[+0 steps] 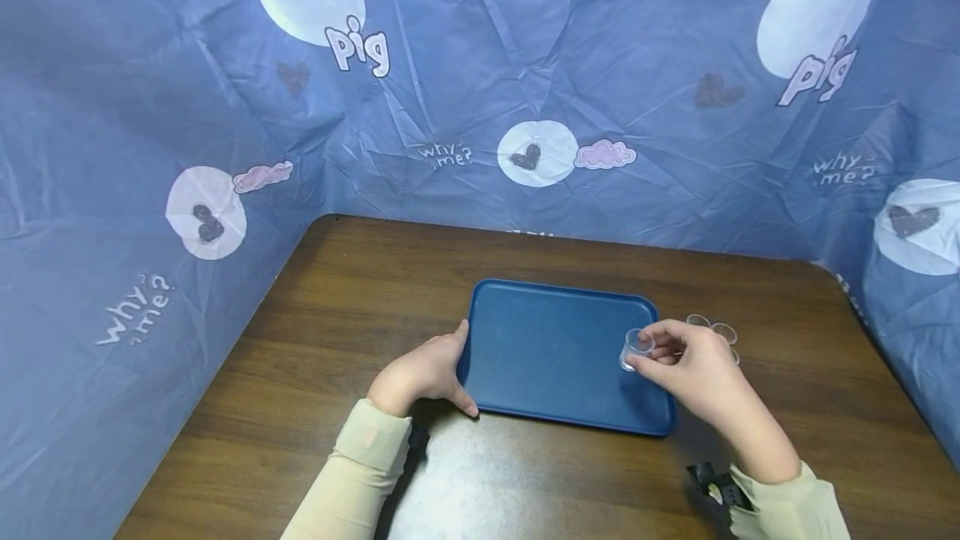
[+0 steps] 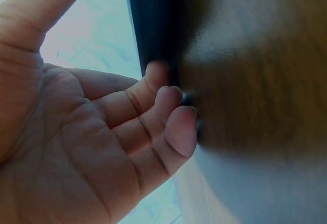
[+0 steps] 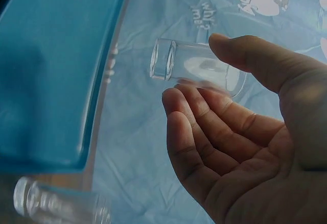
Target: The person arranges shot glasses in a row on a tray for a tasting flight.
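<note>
The right hand (image 1: 693, 363) pinches a clear glass (image 1: 637, 348) above the tray (image 1: 547, 352), near its right edge; other glasses (image 1: 723, 332) stand just outside. The left hand (image 1: 427, 373) loosely touches the left edge.

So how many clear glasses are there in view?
4 visible: one glass in the right hand over the tray, and three more glasses bunched on the table to its right, partly behind the hand, which may hide others.

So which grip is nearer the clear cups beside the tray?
Right. The right grip is close beside those cups, holding another cup; the left grip is across the tray, at its left edge.
</note>
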The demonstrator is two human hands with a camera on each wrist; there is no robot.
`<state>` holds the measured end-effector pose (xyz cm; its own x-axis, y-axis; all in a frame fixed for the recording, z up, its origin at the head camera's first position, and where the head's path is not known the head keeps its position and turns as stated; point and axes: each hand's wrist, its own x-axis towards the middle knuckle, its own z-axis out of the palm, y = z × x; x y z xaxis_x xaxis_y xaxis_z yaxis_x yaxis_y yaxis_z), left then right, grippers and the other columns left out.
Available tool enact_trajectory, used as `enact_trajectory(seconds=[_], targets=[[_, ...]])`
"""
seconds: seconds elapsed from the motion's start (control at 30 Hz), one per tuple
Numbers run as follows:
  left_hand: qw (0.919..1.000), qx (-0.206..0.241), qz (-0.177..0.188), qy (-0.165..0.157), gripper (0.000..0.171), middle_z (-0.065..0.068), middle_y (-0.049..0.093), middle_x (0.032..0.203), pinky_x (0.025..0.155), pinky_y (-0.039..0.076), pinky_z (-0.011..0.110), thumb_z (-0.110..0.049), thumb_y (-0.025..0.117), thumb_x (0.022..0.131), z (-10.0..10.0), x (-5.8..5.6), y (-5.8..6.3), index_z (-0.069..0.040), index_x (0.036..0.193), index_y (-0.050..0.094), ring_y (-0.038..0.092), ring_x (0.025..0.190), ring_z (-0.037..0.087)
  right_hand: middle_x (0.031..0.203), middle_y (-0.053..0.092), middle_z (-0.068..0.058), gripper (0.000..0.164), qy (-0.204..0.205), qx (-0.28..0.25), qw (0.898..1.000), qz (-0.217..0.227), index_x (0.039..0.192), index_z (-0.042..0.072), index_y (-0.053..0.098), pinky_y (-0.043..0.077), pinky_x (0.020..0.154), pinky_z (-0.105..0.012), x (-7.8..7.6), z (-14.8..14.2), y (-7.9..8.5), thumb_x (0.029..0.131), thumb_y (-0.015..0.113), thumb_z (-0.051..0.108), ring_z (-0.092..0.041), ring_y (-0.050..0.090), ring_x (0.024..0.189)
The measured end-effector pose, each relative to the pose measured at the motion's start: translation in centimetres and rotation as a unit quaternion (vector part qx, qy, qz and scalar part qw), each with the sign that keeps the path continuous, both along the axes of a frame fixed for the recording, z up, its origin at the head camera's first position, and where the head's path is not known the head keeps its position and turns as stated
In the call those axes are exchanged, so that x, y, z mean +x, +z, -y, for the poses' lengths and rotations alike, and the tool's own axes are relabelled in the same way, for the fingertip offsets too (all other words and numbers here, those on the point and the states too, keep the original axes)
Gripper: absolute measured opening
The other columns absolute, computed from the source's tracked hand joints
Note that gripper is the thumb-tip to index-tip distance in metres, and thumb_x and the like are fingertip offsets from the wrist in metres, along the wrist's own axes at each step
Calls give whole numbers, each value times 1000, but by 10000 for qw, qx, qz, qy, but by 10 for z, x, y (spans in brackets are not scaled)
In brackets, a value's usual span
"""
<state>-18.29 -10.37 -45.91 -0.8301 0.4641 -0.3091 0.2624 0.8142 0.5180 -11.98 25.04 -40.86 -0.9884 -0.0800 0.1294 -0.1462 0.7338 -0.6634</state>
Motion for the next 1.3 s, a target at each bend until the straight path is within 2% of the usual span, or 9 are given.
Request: enact_trajectory(seconds=[0.33, 0.63, 0.87, 1.13, 1.3], targets=[[10000, -86, 34, 37, 138, 28, 37, 154, 114, 32, 43, -35, 101, 61, 0, 1, 2, 10, 158, 13, 37, 142, 35, 83, 69, 1, 23, 280, -91, 9995, -124, 100, 6, 74, 55, 66, -31, -14, 29, -2, 83, 86, 15, -13, 64, 74], [9999, -33, 101, 126, 138, 28, 36, 155, 115, 31, 43, -34, 101, 61, 0, 2, 3, 9, 158, 13, 36, 143, 35, 86, 69, 1, 25, 552, -224, 9982, -16, 101, 7, 74, 56, 70, -36, -26, 58, -3, 83, 87, 19, -13, 65, 77], [9999, 13, 67, 102, 138, 28, 36, 155, 115, 31, 43, -34, 101, 61, 0, 1, 1, 10, 158, 13, 36, 142, 36, 88, 69, 1, 25, 690, -367, 9966, 264, 101, 8, 73, 56, 71, -36, -36, 78, -9, 84, 86, 19, -14, 65, 78], [10000, 31, 58, 68, 137, 29, 36, 155, 115, 31, 43, -33, 101, 61, -1, 2, 2, 11, 158, 14, 36, 142, 37, 88, 69, 1, 25, 808, -419, 9958, 130, 100, 5, 74, 57, 71, -35, -49, 95, -21, 82, 87, 17, -13, 65, 78], [9999, -5, 90, 116, 138, 28, 37, 155, 114, 32, 43, -34, 101, 61, -1, 1, 2, 10, 158, 13, 37, 142, 36, 88, 68, 2, 25, 806, -428, 9956, 222, 101, 6, 73, 56, 72, -36, -56, 106, -25, 83, 86, 18, -13, 64, 79]])
